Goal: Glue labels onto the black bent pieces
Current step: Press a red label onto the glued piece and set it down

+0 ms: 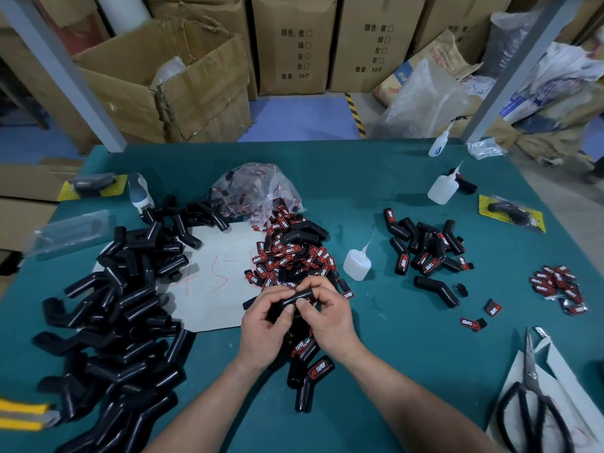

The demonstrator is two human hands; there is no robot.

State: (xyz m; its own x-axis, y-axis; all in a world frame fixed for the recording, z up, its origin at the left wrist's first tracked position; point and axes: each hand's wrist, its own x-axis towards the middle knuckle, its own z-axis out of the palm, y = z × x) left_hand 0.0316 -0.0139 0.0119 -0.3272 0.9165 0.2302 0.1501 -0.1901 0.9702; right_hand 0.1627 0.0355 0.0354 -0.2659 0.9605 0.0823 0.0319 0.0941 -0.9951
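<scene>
Both hands hold one black bent piece [295,298] above the green table [408,348], in front of me. My left hand [266,325] grips its lower end and my right hand [325,313] pinches its upper end with thumb and fingers. A heap of red-and-black labels [287,256] lies just behind the hands. A big pile of unlabelled black bent pieces [124,308] fills the left side. Labelled pieces lie below my hands [310,371] and in a group at the right [425,250]. A small glue bottle [358,263] stands right of the label heap.
Two more glue bottles [443,188] [439,143] stand at the back right. Loose labels [555,284] lie at the right, scissors [531,397] on white card at the front right. A plastic bag of labels [258,188] sits behind the heap. Cardboard boxes [163,80] stand beyond the table.
</scene>
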